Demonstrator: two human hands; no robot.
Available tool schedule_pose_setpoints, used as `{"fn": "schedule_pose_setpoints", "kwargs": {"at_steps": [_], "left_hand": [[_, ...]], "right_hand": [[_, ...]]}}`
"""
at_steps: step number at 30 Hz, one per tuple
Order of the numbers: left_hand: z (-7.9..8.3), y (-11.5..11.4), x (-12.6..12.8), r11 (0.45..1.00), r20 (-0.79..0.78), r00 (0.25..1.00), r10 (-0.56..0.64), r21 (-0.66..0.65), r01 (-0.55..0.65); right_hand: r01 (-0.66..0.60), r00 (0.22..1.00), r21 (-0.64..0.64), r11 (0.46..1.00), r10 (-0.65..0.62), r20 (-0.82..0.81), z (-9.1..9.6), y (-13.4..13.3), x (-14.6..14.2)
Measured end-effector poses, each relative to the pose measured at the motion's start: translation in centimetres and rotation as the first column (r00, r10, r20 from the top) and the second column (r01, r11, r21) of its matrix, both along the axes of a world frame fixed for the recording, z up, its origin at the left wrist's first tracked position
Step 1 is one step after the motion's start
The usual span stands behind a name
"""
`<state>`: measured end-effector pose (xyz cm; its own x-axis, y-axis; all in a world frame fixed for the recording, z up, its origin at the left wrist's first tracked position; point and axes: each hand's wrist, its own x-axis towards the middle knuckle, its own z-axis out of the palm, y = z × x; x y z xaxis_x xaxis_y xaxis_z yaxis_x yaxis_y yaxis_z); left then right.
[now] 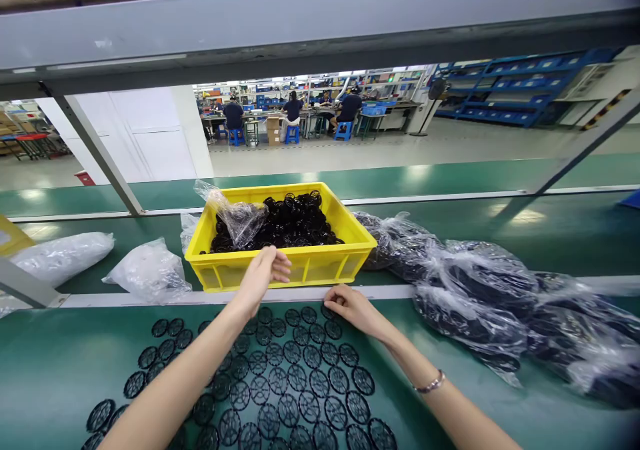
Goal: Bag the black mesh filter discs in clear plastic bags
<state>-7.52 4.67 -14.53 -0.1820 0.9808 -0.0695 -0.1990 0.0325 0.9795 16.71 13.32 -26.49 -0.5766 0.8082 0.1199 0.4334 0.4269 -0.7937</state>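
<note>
Many black spoked plastic rings lie spread in loose rows on the green work surface. Behind them stands a yellow bin heaped with similar black parts, a crumpled clear plastic bag lying over its left side. My left hand hovers by the bin's front wall with its fingers stretched out and nothing in them. Thumb and fingers of my right hand are pinched on a black spoked ring at the far right of the rows, partly hidden by the fingertips.
Clear bags of black parts fill the right side. White plastic bags sit left of the bin. Metal posts and an overhead beam frame the bench. Several people sit at far benches, near blue shelving.
</note>
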Motion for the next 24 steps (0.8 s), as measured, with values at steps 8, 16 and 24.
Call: {"fn": "schedule_pose_setpoints", "kwargs": {"at_steps": [8, 16, 24], "left_hand": [[0.9, 11.7, -3.0, 0.987, -0.449, 0.884, -0.129, -0.146, 0.070], [-2.0, 18.4, -1.6, 0.862, -0.525, 0.747, -0.407, -0.491, 0.125], [-3.9, 18.6, -1.8, 0.822, -0.560, 0.631, -0.536, -0.517, 0.239]], "right_hand": [[-0.106, 0.994, -0.012, 0.994, 0.106, 0.031, 0.4, -2.6, 2.1], [-0.116, 0.993, -0.097, 0.989, 0.112, -0.043, 0.7, -3.6, 2.9], [-0.099, 0.992, -0.170, 0.981, 0.083, -0.099, 0.3, -3.2, 2.9]]}}
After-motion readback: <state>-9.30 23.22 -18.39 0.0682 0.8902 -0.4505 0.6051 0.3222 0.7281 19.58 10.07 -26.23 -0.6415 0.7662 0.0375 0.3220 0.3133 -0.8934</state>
